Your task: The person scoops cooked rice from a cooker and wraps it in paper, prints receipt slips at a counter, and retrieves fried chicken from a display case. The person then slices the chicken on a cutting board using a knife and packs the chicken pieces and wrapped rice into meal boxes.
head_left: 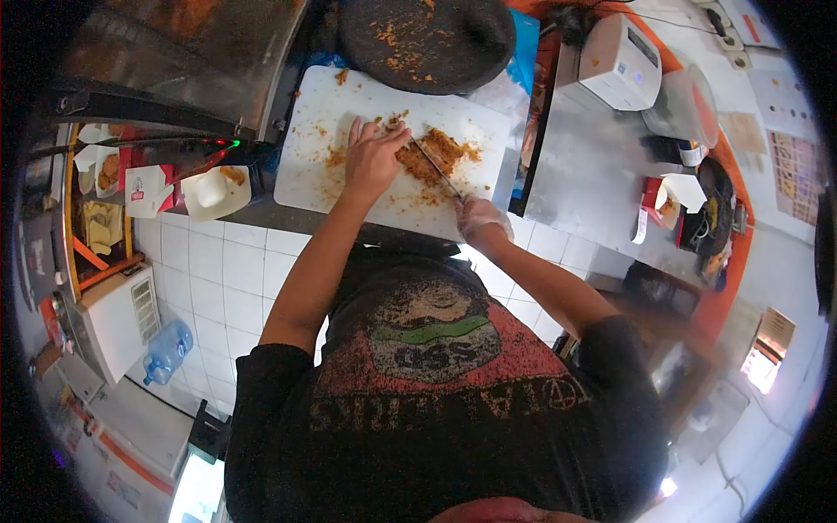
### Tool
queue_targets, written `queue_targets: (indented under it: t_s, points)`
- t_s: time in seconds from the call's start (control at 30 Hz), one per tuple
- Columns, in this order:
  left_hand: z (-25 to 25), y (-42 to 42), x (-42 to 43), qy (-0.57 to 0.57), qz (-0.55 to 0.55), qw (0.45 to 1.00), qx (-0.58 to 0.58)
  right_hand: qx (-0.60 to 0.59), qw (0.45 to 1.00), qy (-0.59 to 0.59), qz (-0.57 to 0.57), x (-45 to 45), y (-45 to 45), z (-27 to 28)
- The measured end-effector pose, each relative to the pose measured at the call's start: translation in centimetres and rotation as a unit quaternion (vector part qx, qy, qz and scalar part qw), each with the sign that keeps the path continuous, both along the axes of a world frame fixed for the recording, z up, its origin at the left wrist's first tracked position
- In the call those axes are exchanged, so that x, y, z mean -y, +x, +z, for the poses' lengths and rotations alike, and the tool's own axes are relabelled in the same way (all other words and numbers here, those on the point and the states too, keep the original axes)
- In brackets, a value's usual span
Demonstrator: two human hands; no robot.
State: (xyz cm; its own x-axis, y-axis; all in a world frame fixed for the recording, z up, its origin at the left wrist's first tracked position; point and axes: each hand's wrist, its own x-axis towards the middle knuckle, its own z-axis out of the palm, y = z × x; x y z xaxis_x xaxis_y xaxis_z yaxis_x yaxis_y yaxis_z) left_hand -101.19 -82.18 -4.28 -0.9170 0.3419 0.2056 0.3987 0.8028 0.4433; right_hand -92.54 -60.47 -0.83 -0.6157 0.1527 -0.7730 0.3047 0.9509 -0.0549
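A white cutting board [305,166] lies across the counter, scattered with brown crumbs. Golden-brown fried food [445,150] rests near its middle, with a knife [433,163] lying slantwise over it. My right hand [481,218], in a clear plastic glove, is wrapped round the knife's handle at the board's front edge. Bare and with its fingers spread, my left hand [375,157] rests on the board just left of the food, its fingertips close to the blade's tip. Whether a small piece lies under those fingertips cannot be seen.
Behind the board stands a dark round stone slab [427,44] with crumbs on it. To the left are a white tray [209,193] and a red-and-white box [148,190]. A steel counter [584,166] on the right carries a white device [621,63] and an open food box [664,202].
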Motion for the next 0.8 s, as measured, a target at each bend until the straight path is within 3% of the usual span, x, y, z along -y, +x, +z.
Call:
queue_targets:
  t_s: [0.27,0.37,0.43,0.47,0.53,0.67,0.73,0.8]
  points:
    - [-0.2,-0.6,0.2,-0.029,-0.026,0.998,-0.047,-0.008,1.000,-0.003,0.025,-0.6,-0.4,-0.1]
    - [1.5,-0.6,0.1,-0.064,-0.015,0.998,0.005,-0.042,0.997,-0.018,0.062,-2.2,0.3,-4.0]
    - [0.8,-0.3,-0.1,-0.051,-0.005,0.999,-0.016,-0.161,0.957,-0.067,0.232,-3.7,1.1,-7.5]
    - [0.2,-0.1,-0.2,-0.039,0.005,0.999,-0.035,-0.163,0.957,-0.066,0.231,-3.1,0.8,-5.7]
    - [-1.2,0.3,-0.3,-0.015,0.025,0.999,-0.028,-0.140,0.982,-0.093,0.082,-1.8,-0.3,-2.1]
    - [-0.3,1.1,0.2,0.086,0.061,0.994,0.038,-0.114,0.985,-0.081,0.101,-1.4,-0.7,-1.6]
    - [1.4,1.6,1.2,0.119,0.083,0.989,-0.001,-0.248,0.957,-0.125,0.086,-3.1,-0.8,-3.2]
    - [2.9,2.9,2.7,0.152,0.107,0.982,-0.035,-0.293,0.938,-0.126,0.138,-5.5,-2.0,-2.6]
